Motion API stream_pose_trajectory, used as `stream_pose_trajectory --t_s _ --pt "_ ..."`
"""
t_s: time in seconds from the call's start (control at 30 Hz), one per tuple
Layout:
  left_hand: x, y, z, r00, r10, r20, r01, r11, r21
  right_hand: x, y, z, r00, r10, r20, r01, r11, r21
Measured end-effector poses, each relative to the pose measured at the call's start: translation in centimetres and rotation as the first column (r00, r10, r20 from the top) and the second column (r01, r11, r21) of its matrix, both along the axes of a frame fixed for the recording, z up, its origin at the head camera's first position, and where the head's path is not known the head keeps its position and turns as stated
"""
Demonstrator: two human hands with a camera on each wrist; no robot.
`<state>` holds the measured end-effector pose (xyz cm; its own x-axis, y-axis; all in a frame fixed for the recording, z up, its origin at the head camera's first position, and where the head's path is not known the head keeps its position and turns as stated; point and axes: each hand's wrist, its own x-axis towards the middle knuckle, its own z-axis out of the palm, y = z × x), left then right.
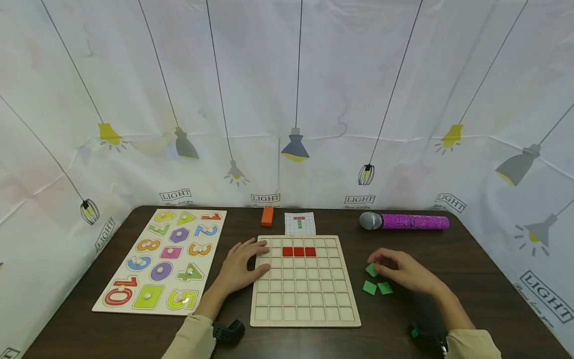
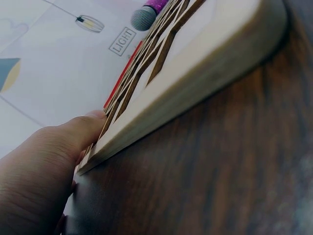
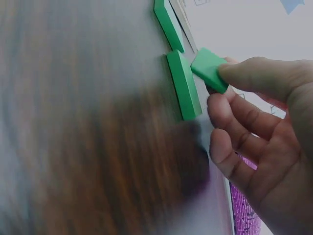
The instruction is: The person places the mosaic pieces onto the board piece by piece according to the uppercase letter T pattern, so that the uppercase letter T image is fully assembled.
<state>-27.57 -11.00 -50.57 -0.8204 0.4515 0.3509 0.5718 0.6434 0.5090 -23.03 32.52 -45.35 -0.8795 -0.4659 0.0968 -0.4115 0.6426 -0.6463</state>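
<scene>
My left hand (image 1: 238,267) rests on the left edge of a wooden grid board (image 1: 314,323), its thumb and fingertips on the frame. Three red square tiles (image 1: 299,252) sit side by side in the board's second row from the far side. To the right of the board, my right hand (image 1: 405,270) pinches a green square tile (image 3: 209,68) between thumb and fingers, raised at a tilt. Two more green tiles (image 1: 369,287) lie on the table just in front of that hand, close together.
A number-and-shape puzzle board (image 1: 148,239) lies at the left. Behind the grid board are an orange block (image 1: 267,216) and a pattern card (image 1: 307,224) with red and green squares. A purple microphone (image 1: 412,222) lies at the back right, before a lamp-printed curtain (image 1: 251,75).
</scene>
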Motion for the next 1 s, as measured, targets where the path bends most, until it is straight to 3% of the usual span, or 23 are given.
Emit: stream_pose_trajectory --t_s 0.23,0.53,1.0 --pt "-0.1 0.0 0.0 1.000 0.003 0.001 -0.003 1.000 -0.003 -0.3 -1.4 0.1 0.998 -0.068 -0.009 0.067 0.996 -0.063" --pt "0.0 0.1 -0.1 1.000 0.012 0.000 -0.012 1.000 0.004 -0.9 -2.7 -0.4 0.997 -0.065 -0.033 0.061 0.993 -0.102" --pt "0.1 0.1 0.2 1.000 0.011 0.018 -0.010 1.000 -0.004 -1.6 -5.2 -0.1 0.994 -0.110 0.009 0.110 0.987 -0.118"
